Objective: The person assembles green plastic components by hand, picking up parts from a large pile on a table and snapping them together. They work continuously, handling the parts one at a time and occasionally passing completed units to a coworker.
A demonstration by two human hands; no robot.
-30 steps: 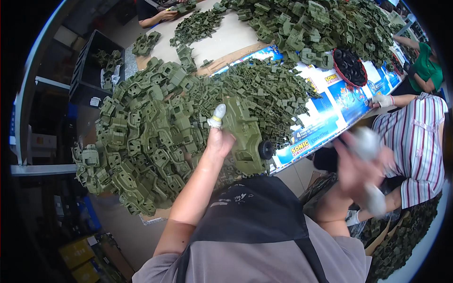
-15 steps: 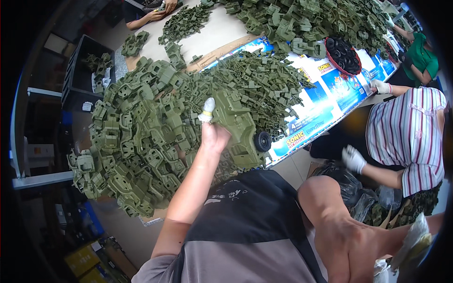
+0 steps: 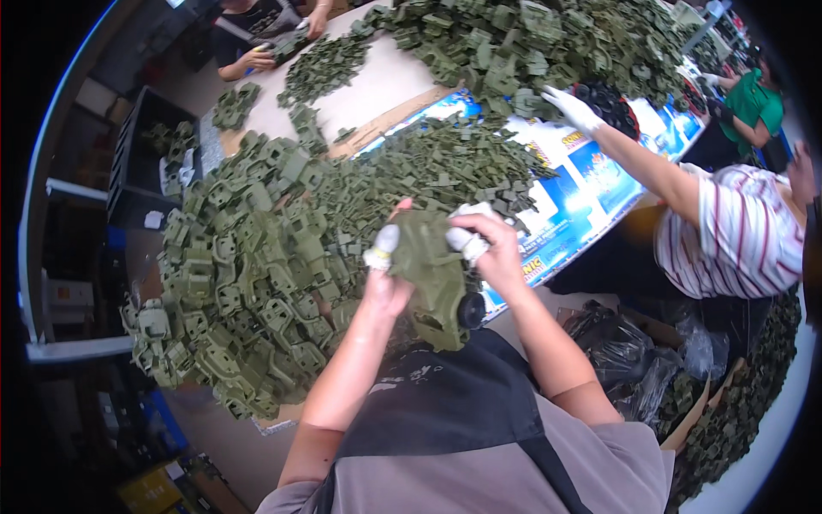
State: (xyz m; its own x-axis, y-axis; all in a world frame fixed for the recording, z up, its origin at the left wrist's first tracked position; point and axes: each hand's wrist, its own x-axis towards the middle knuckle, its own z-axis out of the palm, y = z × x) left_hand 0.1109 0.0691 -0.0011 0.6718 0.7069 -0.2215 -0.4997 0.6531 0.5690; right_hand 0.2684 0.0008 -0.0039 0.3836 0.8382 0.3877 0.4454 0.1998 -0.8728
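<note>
Between my hands is an olive-green plastic toy vehicle body (image 3: 430, 270), tilted, with a black wheel (image 3: 471, 311) at its lower right side. My left hand (image 3: 390, 289) grips its left side, the thumb in a white covering lying along the edge. On the opposite side my right hand (image 3: 495, 247) is closed at the upper right edge, with white coverings on its fingers. The fingertips under the body are hidden, and the picture is slightly smeared there. Just beyond lies a heap of small green parts (image 3: 454, 163).
Larger green vehicle bodies (image 3: 248, 257) are piled at the left. Another green heap (image 3: 531, 51) and a basket of black wheels (image 3: 612, 110) lie farther off. A striped-shirted co-worker (image 3: 741, 227) reaches over the table from the right. Black plastic bags (image 3: 612, 343) sit below; a black crate (image 3: 141, 163) stands left.
My right hand has come from the lower right onto the toy vehicle, which has moved slightly down and nearer to me. The striped-shirted co-worker's gloved hand now reaches to the far heap.
</note>
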